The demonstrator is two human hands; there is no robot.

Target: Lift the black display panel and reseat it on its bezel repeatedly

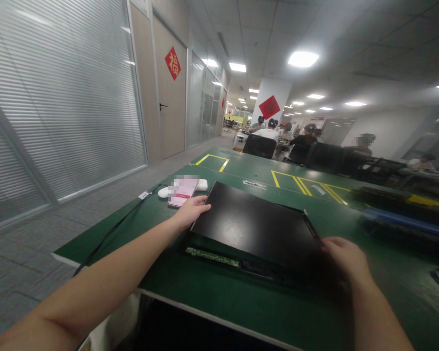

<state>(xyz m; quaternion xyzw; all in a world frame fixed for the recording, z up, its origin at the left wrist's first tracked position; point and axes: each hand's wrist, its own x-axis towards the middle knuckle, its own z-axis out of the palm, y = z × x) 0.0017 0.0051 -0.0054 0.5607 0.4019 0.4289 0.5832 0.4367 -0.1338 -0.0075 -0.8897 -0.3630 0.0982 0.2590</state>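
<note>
The black display panel [256,229] has a smooth, satin-matt face with a dull sheen from the ceiling lights. Along its near edge lies a bare green circuit-board strip [212,256], finely speckled. The worktop [241,302] is covered in a matt green mat marked with yellow tape [212,157]. The phone [183,191] has a glossy screen, and the white case [202,184] beside it looks like smooth plastic.

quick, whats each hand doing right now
Left hand: closed on the left edge of the black panel.
Right hand: closed on the panel's near right corner.
</note>
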